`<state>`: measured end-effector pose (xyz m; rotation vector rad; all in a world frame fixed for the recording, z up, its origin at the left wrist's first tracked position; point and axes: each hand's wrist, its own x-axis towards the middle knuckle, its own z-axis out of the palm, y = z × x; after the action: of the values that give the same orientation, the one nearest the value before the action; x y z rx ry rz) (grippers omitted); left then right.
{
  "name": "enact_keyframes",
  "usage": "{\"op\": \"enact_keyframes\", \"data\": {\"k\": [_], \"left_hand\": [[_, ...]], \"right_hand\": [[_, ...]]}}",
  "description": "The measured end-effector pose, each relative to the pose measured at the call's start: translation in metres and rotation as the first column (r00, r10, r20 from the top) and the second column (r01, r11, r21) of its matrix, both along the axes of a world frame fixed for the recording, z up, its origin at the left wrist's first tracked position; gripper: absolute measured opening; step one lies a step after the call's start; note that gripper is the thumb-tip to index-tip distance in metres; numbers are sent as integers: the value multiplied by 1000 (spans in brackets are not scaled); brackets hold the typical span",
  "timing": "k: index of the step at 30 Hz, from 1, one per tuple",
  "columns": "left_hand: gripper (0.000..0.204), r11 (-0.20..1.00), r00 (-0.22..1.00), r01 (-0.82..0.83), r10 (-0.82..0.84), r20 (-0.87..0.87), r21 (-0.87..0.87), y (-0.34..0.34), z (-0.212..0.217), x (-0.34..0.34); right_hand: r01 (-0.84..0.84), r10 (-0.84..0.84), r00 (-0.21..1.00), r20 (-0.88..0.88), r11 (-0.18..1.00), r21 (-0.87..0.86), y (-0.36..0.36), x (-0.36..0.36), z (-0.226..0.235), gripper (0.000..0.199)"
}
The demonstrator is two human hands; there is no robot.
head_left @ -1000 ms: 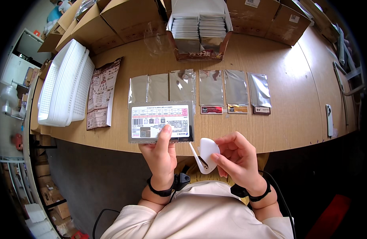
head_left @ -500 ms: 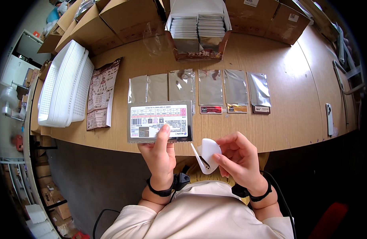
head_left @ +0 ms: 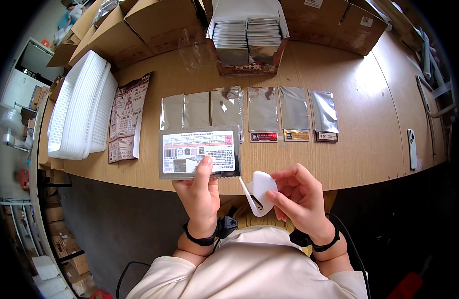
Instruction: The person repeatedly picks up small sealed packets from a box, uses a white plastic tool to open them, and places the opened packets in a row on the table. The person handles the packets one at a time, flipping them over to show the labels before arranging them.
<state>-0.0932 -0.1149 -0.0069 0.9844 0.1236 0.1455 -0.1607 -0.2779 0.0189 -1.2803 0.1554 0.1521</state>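
Left hand grips a labelled packet; right hand pinches a white cutter.
Packet's long axis runs left-right; cutter's prong points forward-left, at packet's near-right corner. Beyond the hands, on the tabletop: baskets leftward, open box, silver pouches partly behind packet.

A row of six pouches lies across the middle of the table, with strips at the near ends of the right three. Behind the row stands a box with two stacks of packets in it, between cartons at far left and far right. Left of the row lies a sheet, then stacked baskets; a phone lies far to the right. Before the left pouches is a package in the left hand; right of it, a cutter in the right hand.
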Motion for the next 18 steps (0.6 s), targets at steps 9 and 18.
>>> {"op": "enact_keyframes", "data": {"k": [9, 18], "left_hand": [[27, 1000, 999, -28, 27, -18, -13, -2, 2, 0], [25, 1000, 1000, -5, 5, -16, -26, -1, 2, 0]], "right_hand": [[16, -16, 1000, -4, 1000, -3, 1, 0, -1, 19], [6, -5, 999, 37, 1000, -18, 2, 0, -1, 18]]}}
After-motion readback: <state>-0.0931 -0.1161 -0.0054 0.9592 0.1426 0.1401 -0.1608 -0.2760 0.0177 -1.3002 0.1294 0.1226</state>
